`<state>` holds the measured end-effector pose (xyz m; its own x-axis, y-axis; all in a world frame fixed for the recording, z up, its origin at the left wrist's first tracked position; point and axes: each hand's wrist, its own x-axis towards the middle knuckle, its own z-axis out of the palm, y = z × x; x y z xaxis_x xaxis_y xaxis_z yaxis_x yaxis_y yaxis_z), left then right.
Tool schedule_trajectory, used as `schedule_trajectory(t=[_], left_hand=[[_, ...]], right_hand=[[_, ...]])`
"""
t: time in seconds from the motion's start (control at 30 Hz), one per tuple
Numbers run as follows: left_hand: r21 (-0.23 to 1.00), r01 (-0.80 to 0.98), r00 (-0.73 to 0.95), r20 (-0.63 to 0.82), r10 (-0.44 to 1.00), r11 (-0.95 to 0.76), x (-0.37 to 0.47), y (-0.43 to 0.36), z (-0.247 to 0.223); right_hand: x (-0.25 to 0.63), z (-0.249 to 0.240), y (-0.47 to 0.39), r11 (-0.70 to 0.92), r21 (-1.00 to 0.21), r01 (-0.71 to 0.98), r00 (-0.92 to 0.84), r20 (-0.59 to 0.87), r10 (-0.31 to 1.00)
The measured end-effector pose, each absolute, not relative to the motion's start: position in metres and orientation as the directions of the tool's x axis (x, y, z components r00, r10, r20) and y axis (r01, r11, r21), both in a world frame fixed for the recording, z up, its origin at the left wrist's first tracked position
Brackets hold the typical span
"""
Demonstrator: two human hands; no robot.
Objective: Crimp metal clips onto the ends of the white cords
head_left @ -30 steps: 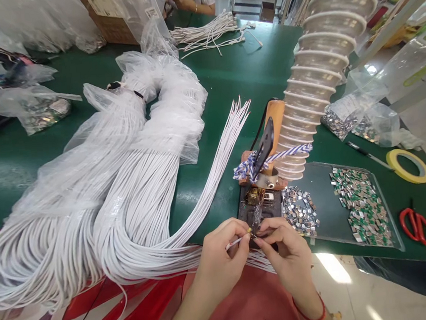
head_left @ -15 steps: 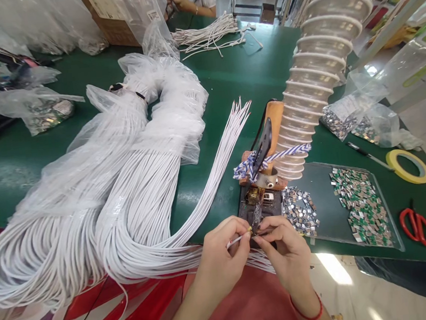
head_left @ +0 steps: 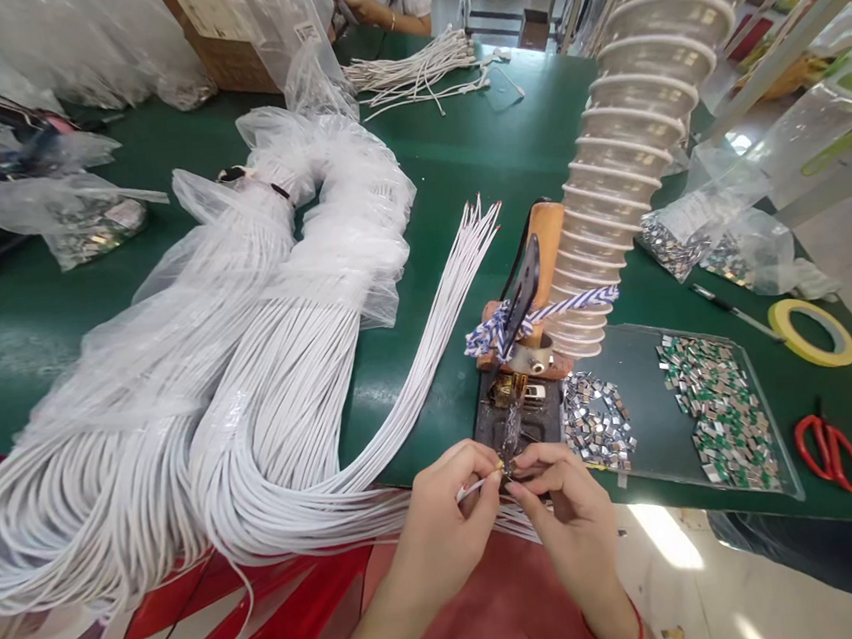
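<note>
My left hand (head_left: 449, 518) pinches a white cable (head_left: 470, 489) close to its end, just in front of a small dark fixture (head_left: 487, 424) at the table's edge. Right beside it, my right hand (head_left: 565, 507) has thumb and fingers closed together at the cable's tip. Whatever those fingers hold is too small and covered to make out. A wooden block (head_left: 545, 243) with a striped blue-and-white cloth tie (head_left: 491, 331) stands over the fixture. Small silvery metal shells (head_left: 598, 421) lie in a pile to the right of my right hand.
Bundled white cables (head_left: 275, 394), partly wrapped in plastic, cover the left. A ribbed clear hose (head_left: 626, 129) rises at right. Beyond it lie a tray (head_left: 637, 359) with green circuit boards (head_left: 728, 411), yellow tape (head_left: 845, 351) and red-handled scissors (head_left: 831, 453). A person (head_left: 385, 7) sits across.
Both hands stay together at the cable's end, with only slight finger movement. The view has shifted a little. Across the table, the other person's hands have moved slightly.
</note>
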<state>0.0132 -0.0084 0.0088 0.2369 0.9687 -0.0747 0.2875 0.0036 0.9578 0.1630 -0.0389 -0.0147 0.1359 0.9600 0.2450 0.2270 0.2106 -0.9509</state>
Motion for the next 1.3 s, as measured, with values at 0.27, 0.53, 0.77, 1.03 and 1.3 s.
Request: schedule_trajectory(t=[0.27, 0.53, 0.77, 1.03, 1.3], left_hand=[[0.974, 0.225, 0.693, -0.189, 0.696, 0.041, 0.012, -0.036, 0.017], [0.961, 0.236, 0.695, -0.269, 0.667, 0.141, 0.025, -0.049, -0.001], [0.953, 0.170, 0.707, -0.295, 0.642, 0.251, 0.022, -0.047, 0.010], [0.911, -0.033, 0.456, -0.352, 0.817, 0.411, 0.015, -0.044, 0.005], [0.984, -0.036, 0.365, -0.152, 0.918, 0.177, 0.008, -0.039, -0.001]], right_hand=[[0.214, 0.002, -0.063, 0.147, -0.967, 0.208, 0.090, 0.168, 0.982], [0.219, 0.037, -0.062, 0.321, -0.822, 0.471, -0.339, 0.167, 0.926], [0.191, 0.023, -0.060, 0.291, -0.889, 0.353, -0.437, 0.119, 0.892], [0.194, 0.010, -0.059, 0.210, -0.899, 0.384, -0.264, 0.111, 0.958], [0.190, 0.014, -0.055, 0.180, -0.922, 0.343, -0.214, 0.110, 0.971]])
